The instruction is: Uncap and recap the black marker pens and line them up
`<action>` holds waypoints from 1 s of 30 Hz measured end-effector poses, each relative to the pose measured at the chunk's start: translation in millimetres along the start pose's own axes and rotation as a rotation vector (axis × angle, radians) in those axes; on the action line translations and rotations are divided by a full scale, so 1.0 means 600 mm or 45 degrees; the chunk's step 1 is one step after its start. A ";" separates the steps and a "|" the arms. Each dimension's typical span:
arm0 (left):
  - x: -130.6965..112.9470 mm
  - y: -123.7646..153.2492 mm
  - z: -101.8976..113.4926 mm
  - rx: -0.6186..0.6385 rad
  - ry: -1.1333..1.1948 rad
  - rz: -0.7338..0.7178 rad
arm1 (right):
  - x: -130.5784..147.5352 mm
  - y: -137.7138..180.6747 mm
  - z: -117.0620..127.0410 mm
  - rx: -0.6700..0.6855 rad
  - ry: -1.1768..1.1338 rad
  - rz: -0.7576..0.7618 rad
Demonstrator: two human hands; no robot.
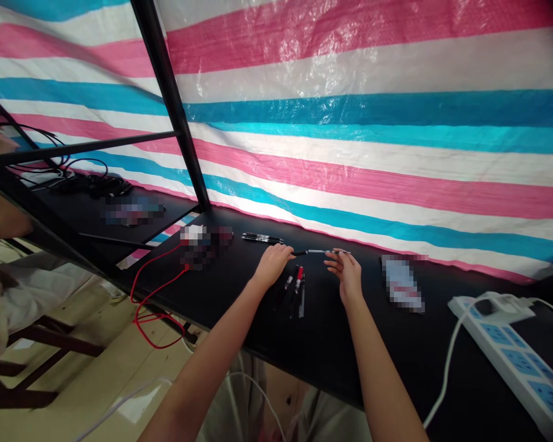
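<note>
Over the smooth black tabletop (325, 347), the left hand (273, 265) curls around one end of a slim pen (316, 251); the right hand (349, 275), loosely spread, pinches the other. Shiny striped plastic (373, 113) hangs behind.

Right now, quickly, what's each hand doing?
Left hand: closed, holding one end of a slim pen.
Right hand: partly closed, holding its other end.

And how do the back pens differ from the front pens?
The back pens lie side by side, roughly left to right; the front pens spread loosely, running front to back. The front pens show some bright red, while the back pens look black and silvery. Both rest on the black table.
</note>
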State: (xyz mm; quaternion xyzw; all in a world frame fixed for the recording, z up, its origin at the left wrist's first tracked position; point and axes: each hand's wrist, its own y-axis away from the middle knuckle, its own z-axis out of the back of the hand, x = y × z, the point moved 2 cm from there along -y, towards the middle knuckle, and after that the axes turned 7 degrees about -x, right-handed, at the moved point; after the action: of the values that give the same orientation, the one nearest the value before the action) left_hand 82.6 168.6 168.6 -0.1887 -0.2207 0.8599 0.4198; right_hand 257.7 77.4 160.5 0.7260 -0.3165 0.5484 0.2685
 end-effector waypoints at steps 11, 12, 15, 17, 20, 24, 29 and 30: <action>0.000 0.001 0.004 -0.009 0.015 -0.007 | -0.004 -0.002 0.001 0.012 0.020 -0.010; 0.000 0.001 0.004 -0.011 0.013 -0.012 | -0.005 -0.002 0.001 0.010 0.030 -0.008; -0.002 0.002 0.004 -0.010 0.004 -0.030 | -0.007 0.001 -0.004 0.043 0.106 -0.001; -0.004 0.002 0.004 -0.004 0.008 -0.035 | -0.007 0.006 -0.013 0.148 0.202 0.029; -0.002 0.002 0.008 -0.038 0.035 -0.010 | -0.004 0.010 -0.023 0.281 0.269 0.163; 0.007 0.002 0.021 -0.139 0.026 0.133 | -0.002 -0.008 0.001 -0.022 0.227 0.264; 0.012 0.005 0.035 -0.265 -0.025 0.286 | -0.005 -0.031 0.038 -0.210 0.238 0.196; 0.014 0.006 0.037 -0.291 -0.040 0.320 | -0.005 -0.032 0.041 -0.201 0.250 0.197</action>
State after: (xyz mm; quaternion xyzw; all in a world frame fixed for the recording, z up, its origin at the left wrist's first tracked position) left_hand 64.4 168.5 184.0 -0.2477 -0.2982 0.8778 0.2813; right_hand 287.0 72.5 150.8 0.6188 -0.3857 0.6094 0.3113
